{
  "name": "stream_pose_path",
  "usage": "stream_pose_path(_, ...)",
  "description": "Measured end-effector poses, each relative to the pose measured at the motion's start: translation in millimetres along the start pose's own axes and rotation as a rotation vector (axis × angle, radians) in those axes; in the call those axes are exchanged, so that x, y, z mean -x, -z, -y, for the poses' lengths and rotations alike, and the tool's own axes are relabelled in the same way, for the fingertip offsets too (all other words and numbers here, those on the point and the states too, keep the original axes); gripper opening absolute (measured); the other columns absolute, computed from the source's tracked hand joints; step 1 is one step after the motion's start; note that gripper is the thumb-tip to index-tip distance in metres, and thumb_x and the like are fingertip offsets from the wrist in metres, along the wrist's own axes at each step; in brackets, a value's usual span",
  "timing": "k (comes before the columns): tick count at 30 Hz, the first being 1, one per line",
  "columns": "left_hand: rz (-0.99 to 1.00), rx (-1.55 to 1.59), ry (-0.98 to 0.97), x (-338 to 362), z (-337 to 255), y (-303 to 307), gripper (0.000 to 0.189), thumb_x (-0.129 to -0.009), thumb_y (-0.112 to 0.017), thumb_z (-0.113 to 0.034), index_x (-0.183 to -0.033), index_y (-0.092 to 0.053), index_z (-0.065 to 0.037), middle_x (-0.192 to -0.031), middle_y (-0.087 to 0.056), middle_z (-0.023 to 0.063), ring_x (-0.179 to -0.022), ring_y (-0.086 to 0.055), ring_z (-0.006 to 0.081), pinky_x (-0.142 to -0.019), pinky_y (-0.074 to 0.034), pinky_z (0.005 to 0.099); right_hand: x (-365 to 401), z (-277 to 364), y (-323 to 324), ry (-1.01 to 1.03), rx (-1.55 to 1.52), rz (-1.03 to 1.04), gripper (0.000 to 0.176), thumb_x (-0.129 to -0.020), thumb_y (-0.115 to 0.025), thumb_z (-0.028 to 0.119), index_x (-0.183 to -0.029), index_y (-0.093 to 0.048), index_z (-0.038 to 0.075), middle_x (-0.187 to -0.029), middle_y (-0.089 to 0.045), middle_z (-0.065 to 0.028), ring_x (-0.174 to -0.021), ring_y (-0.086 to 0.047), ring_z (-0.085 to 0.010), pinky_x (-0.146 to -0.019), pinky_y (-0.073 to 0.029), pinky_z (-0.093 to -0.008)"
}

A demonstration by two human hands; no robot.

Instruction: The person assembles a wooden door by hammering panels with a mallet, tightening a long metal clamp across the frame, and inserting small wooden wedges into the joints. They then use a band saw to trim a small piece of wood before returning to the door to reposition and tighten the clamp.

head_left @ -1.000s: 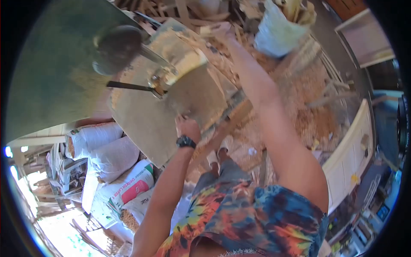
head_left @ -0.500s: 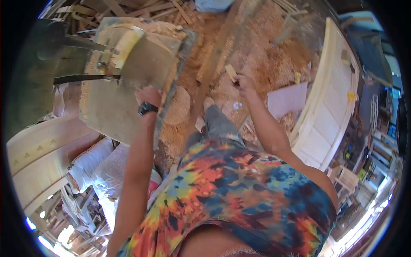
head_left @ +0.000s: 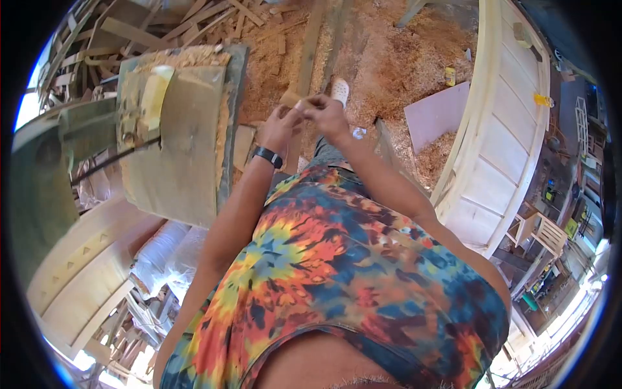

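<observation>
In the head view, a small flat piece of wood (head_left: 291, 98) is held in front of my body. My right hand (head_left: 326, 117) pinches its near end. My left hand (head_left: 278, 129), with a dark band on the wrist, has come up against it from the other side, fingers bent together around its near edge. The fingertips of both hands meet there and partly hide the wood. Left of my hands stands a machine table (head_left: 189, 155) with sawdust along its far and right edges. A curved yellowish piece (head_left: 157, 97) is on its left part.
Offcuts (head_left: 139, 32) are heaped at the far left. Sawdust (head_left: 389, 58) covers the floor, with a pinkish board (head_left: 437, 115) and a yellow container (head_left: 450, 76) on it. A long pale panelled wooden piece (head_left: 499, 142) stands to my right. Plastic-wrapped bundles (head_left: 159, 256) lie lower left.
My left hand has left the machine table and moved right to the wood piece. My right hand has brought the wood piece left, toward my left hand. The view has shifted.
</observation>
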State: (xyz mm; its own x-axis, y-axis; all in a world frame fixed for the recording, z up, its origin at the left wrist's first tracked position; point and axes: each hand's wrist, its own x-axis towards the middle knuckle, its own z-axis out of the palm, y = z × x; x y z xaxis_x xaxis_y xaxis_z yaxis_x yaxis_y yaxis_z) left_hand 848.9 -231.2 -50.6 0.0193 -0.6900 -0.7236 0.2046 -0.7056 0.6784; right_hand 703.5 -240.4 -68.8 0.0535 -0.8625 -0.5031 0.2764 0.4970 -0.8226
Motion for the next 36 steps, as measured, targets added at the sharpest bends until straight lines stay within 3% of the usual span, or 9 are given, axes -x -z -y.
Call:
stream_pose_path(3, -0.027, 0.08, 0.039, -30.6, -19.3, -16.4, 0.03, -0.089, -0.065, -0.03, -0.104, -0.055, -0.006, -0.093, -0.065, 0.0075, -0.082, -0.064, 0.017, -0.07, -0.051, 0.03, -8.2, 4.4, 9.5, 0.136, 0.368, 0.178, 0.028, -0.082, -0.068, 0.012, -0.106, -0.062, -0.001, -0.098, -0.065, -0.0117, -0.086, -0.066, -0.0248, -0.076, -0.053, -0.0338)
stream_pose_path(5, -0.124, 0.013, -0.094, -64.3, -16.2, -1.1, 0.018, -0.093, -0.06, -0.024, -0.095, -0.056, -0.006, -0.085, -0.065, 0.0051, -0.073, -0.06, 0.0157, -0.065, -0.048, 0.0283, -27.5, 12.4, 28.3, 0.681, 0.864, 0.451, 0.037, -0.078, -0.071, 0.02, -0.109, -0.063, 0.001, -0.103, -0.065, -0.0167, -0.094, -0.063, -0.0315, -0.086, -0.05, -0.0389)
stream_pose_path(8, -0.396, -0.688, -0.405, -98.1, -33.7, 37.2, 0.019, -0.092, -0.06, -0.022, -0.088, -0.058, -0.004, -0.083, -0.066, 0.0057, -0.068, -0.057, 0.0147, -0.063, -0.046, 0.028, -59.5, 24.2, 76.7, 0.324, 0.826, 0.602, 0.044, -0.073, -0.069, 0.021, -0.113, -0.062, 0.003, -0.112, -0.062, -0.0208, -0.103, -0.059, -0.0351, -0.092, -0.046, -0.0403)
stream_pose_path(12, -0.544, -0.803, -0.414, -113.0, -117.2, 20.7, 0.018, -0.091, -0.059, -0.02, -0.086, -0.061, -0.003, -0.077, -0.064, 0.0073, -0.064, -0.052, 0.018, -0.062, -0.044, 0.0292, -115.4, 64.0, 150.4, -0.031, 1.13, 0.489, 0.043, -0.074, -0.066, 0.022, -0.114, -0.064, 0.005, -0.106, -0.065, -0.0195, -0.1, -0.062, -0.034, -0.088, -0.049, -0.0398)
stream_pose_path(14, -0.506, -0.929, -0.291, -131.1, -153.6, 12.7, 0.022, -0.09, -0.059, -0.026, -0.092, -0.064, -0.005, -0.079, -0.065, 0.0155, -0.076, -0.064, 0.0324, -0.067, -0.049, 0.0399, -149.0, 87.4, 177.8, -0.222, 1.222, 0.473, 0.045, -0.074, -0.064, 0.022, -0.116, -0.063, 0.004, -0.108, -0.064, -0.0225, -0.102, -0.061, -0.0368, -0.09, -0.048, -0.0412)
stream_pose_path(18, -0.605, -1.318, -0.766, -190.1, -182.9, 20.1, 0.023, -0.08, -0.064, -0.02, -0.101, -0.065, -0.012, -0.096, -0.066, 0.007, -0.094, -0.058, 0.0253, -0.084, -0.04, 0.0383, -212.2, 121.1, 208.1, -0.178, 1.423, 0.448, 0.041, -0.076, -0.066, 0.024, -0.112, -0.065, 0.005, -0.102, -0.066, -0.0211, -0.094, -0.064, -0.0359, -0.084, -0.051, -0.0405)
stream_pose_path(22, -0.51, -1.421, -0.619, -222.2, -197.8, 27.3, 0.031, -0.078, -0.064, -0.018, -0.109, -0.065, -0.018, -0.105, -0.065, 0.0052, -0.103, -0.054, 0.0253, -0.094, -0.032, 0.0412, -263.0, 139.8, 210.0, -0.161, 1.357, 0.476, 0.041, -0.077, -0.066, 0.024, -0.112, -0.065, 0.004, -0.1, -0.067, -0.0211, -0.093, -0.065, -0.0354, -0.082, -0.051, -0.0392)
stream_pose_path(29, -0.499, -1.422, -0.422, -242.2, -189.8, 46.6, 0.036, -0.081, -0.058, -0.019, -0.117, -0.06, -0.023, -0.094, -0.066, 0.0073, -0.09, -0.062, 0.0308, -0.077, -0.051, 0.0413, -330.3, 129.6, 188.3, -0.127, 1.419, 0.638, 0.044, -0.078, -0.065, 0.026, -0.114, -0.063, 0.001, -0.1, -0.067, -0.0217, -0.093, -0.066, -0.0332, -0.083, -0.051, -0.0376)
stream_pose_path(36, -0.532, -1.305, -0.323, -238.4, -194.8, 38.3, 0.033, -0.081, -0.053, -0.018, -0.113, -0.062, -0.022, -0.091, -0.068, 0.0115, -0.085, -0.065, 0.0312, -0.072, -0.052, 0.0426, -351.7, 139.8, 150.7, -0.185, 1.434, 0.865, 0.045, -0.078, -0.063, 0.023, -0.117, -0.061, 0.0, -0.102, -0.067, -0.0206, -0.092, -0.066, -0.0314, -0.081, -0.051, -0.0361)
